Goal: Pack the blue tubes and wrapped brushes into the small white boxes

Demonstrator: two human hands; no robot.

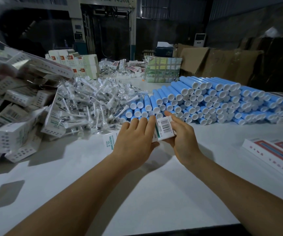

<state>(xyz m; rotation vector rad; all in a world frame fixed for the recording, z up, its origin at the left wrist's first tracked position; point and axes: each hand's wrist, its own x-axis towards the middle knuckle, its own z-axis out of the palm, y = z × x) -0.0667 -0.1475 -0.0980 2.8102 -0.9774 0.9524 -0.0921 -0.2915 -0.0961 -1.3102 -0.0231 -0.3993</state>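
- A small white box [164,128] with a barcode face up is held between both hands above the white table [154,193], its long axis running from the near left to the far right.
- The right hand [183,137] cradles it from below and the right side, fingers curled around it.
- The left hand [135,140] presses its left end, fingers nearly straight, thumb under.
- Just beyond the fingertips lies a stack of blue tubes [213,101], their white caps facing the person.
- Left of the left hand: a heap of wrapped brushes [93,103], then piled white boxes [18,126].

A single wide-angle head-worn camera looks forward and down across the white table [154,193], close above the person's outstretched forearms. The stack of blue tubes [213,101] lies beyond the table's near half, dim warehouse machinery filling the frame's top behind it.
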